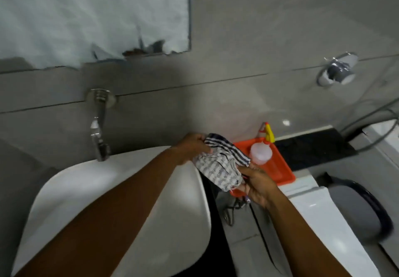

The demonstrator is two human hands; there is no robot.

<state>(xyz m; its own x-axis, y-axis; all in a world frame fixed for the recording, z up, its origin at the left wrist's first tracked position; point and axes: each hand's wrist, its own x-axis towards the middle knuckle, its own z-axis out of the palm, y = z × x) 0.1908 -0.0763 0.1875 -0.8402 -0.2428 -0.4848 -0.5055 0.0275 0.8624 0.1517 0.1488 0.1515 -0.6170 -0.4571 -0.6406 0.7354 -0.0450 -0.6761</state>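
A crumpled white cloth with dark blue stripes (222, 164) is held in the air between both hands, just right of the white sink's rim (203, 190). My left hand (192, 147) grips its upper left end with curled fingers. My right hand (259, 186) pinches its lower right edge from below. The cloth hangs in front of an orange tray (280, 168), which carries a clear spray bottle (260, 153) with a yellow and red trigger.
A chrome tap (98, 130) juts from the grey tiled wall over the sink. A mirror (92, 15) hangs above. Right of the tray lie a black ledge (313, 147), a white toilet cistern (323, 212) and a dark-rimmed seat (371, 207). A chrome wall fitting (336, 69) and hose sit far right.
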